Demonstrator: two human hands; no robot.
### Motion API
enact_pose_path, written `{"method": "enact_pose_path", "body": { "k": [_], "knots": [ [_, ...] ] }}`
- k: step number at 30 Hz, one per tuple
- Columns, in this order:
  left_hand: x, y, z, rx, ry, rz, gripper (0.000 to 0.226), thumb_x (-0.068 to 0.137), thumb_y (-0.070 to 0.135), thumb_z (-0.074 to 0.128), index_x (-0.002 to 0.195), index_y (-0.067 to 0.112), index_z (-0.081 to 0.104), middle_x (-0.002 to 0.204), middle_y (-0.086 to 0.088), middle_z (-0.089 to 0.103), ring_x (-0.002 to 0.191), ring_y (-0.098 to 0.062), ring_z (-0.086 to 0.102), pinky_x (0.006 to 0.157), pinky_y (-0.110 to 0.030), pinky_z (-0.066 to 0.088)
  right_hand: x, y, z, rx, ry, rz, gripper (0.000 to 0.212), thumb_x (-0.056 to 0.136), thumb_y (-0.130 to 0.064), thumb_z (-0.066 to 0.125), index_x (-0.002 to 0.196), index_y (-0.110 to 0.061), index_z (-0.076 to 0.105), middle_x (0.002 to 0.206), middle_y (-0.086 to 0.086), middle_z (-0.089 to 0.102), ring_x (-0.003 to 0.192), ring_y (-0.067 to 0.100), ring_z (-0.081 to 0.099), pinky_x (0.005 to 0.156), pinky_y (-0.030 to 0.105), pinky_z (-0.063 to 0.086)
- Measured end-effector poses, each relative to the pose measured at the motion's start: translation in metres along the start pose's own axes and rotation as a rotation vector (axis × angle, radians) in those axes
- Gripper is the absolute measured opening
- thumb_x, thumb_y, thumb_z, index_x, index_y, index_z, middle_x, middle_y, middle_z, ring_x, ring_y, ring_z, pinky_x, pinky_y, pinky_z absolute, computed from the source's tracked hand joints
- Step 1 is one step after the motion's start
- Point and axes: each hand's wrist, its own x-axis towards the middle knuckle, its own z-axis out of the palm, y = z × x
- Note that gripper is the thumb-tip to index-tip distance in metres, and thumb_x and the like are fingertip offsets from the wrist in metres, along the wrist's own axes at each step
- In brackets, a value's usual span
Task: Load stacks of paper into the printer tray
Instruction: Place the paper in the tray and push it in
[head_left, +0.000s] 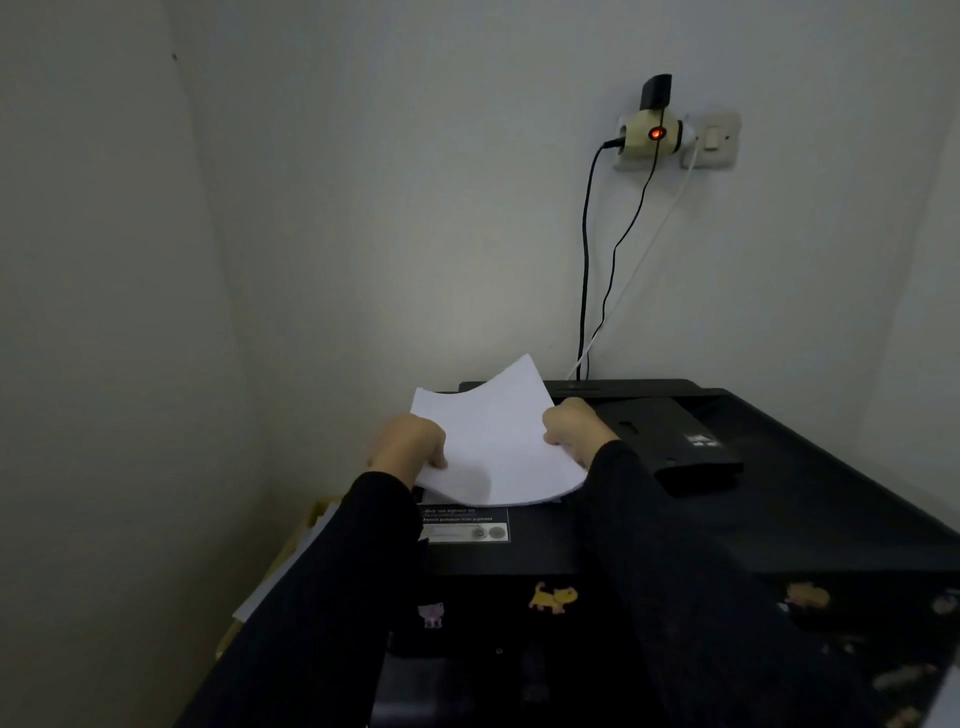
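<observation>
Over the black printer (727, 519) you hold a thin stack of white paper (498, 441) with both hands. Your left hand (410, 441) pinches its left edge, the fingers closed on it with the thumb on top. Your right hand (574, 428) grips the right edge the same way. The paper bends up in the air, and its far corner points at the wall. Behind it the printer's black flap (670, 431) lies open. Cat stickers (553, 596) sit on the printer's front. Cords (587, 260) hang from a wall plug (657, 134).
</observation>
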Motion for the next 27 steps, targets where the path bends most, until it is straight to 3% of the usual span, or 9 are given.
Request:
{"method": "enact_pose_path", "body": {
  "k": [2,4,6,8,10,14,19,24,27],
  "knots": [
    [-0.007,-0.006,-0.021,-0.207,0.100,0.088,0.051,0.092,0.032,0.056,0.135,0.003,0.048,0.143,-0.013,0.046,0.128,-0.032,0.047,0.107,-0.035,0.041,-0.001,-0.008,0.001,0.056,0.037,-0.014,0.034,0.093,0.003,0.038,0.124,0.013,0.048,0.108,0.021,0.058,0.109,0.034,0.057,0.083,0.036,0.046],
    [-0.014,-0.007,-0.027,-0.314,0.145,0.151,0.045,0.096,0.026,0.051,0.133,0.001,0.048,0.140,-0.016,0.048,0.120,-0.029,0.054,0.099,-0.028,0.046,-0.002,-0.013,-0.003,0.183,0.076,-0.028,0.031,0.093,0.005,0.037,0.121,0.012,0.048,0.084,0.013,0.052,0.086,0.027,0.055,0.077,0.032,0.043],
    [-0.020,-0.009,-0.033,-0.526,0.163,0.177,0.045,0.090,0.013,0.062,0.129,-0.004,0.050,0.132,-0.018,0.055,0.103,-0.026,0.062,0.086,-0.021,0.054,-0.004,-0.013,-0.008,0.305,0.154,-0.058,0.021,0.090,0.008,0.036,0.104,0.006,0.052,0.072,0.004,0.038,0.070,0.020,0.042,0.068,0.027,0.036],
    [-0.016,-0.010,-0.042,-0.711,0.210,0.175,0.062,0.073,0.004,0.078,0.127,-0.004,0.050,0.128,-0.019,0.059,0.111,-0.034,0.060,0.096,-0.036,0.052,-0.009,-0.012,-0.015,0.357,0.224,-0.152,0.021,0.086,0.010,0.035,0.093,0.009,0.055,0.079,0.009,0.049,0.066,0.019,0.045,0.058,0.023,0.038],
    [-0.025,-0.008,-0.051,-0.803,0.211,0.211,0.072,0.067,-0.005,0.080,0.130,-0.004,0.045,0.128,-0.020,0.057,0.118,-0.039,0.055,0.100,-0.043,0.047,-0.016,-0.011,-0.019,0.400,0.268,-0.285,0.026,0.085,0.011,0.038,0.101,0.009,0.059,0.089,0.011,0.058,0.075,0.022,0.053,0.056,0.022,0.042],
    [-0.044,-0.003,-0.050,-0.844,0.366,0.316,0.050,0.081,-0.010,0.063,0.123,0.000,0.039,0.121,-0.018,0.054,0.112,-0.036,0.055,0.090,-0.040,0.049,-0.036,-0.006,-0.013,0.507,0.327,-0.448,0.029,0.091,0.005,0.045,0.118,-0.003,0.052,0.105,0.004,0.057,0.094,0.019,0.055,0.077,0.026,0.044],
    [-0.053,-0.017,-0.011,-0.823,0.449,0.430,0.023,0.094,0.003,0.050,0.115,0.005,0.040,0.116,-0.016,0.055,0.108,-0.031,0.055,0.090,-0.042,0.047,-0.045,0.017,0.001,0.438,0.271,-0.401,0.047,0.092,0.003,0.044,0.137,-0.010,0.037,0.127,0.004,0.054,0.111,0.020,0.053,0.097,0.035,0.043],
    [-0.057,-0.025,0.006,-0.877,0.481,0.420,0.013,0.097,0.001,0.041,0.109,0.005,0.038,0.110,-0.010,0.051,0.104,-0.024,0.052,0.084,-0.031,0.042,-0.049,0.025,0.007,0.364,0.218,-0.379,0.043,0.096,0.000,0.040,0.138,-0.006,0.031,0.140,0.014,0.045,0.120,0.024,0.048,0.091,0.025,0.034],
    [-0.061,-0.024,0.003,-0.878,0.471,0.414,0.025,0.096,-0.007,0.039,0.119,0.000,0.038,0.114,-0.009,0.049,0.107,-0.020,0.050,0.088,-0.030,0.040,-0.051,0.024,0.008,0.347,0.244,-0.374,0.038,0.096,0.002,0.039,0.134,-0.004,0.034,0.135,0.017,0.049,0.104,0.021,0.049,0.086,0.027,0.037]
  ]
}}
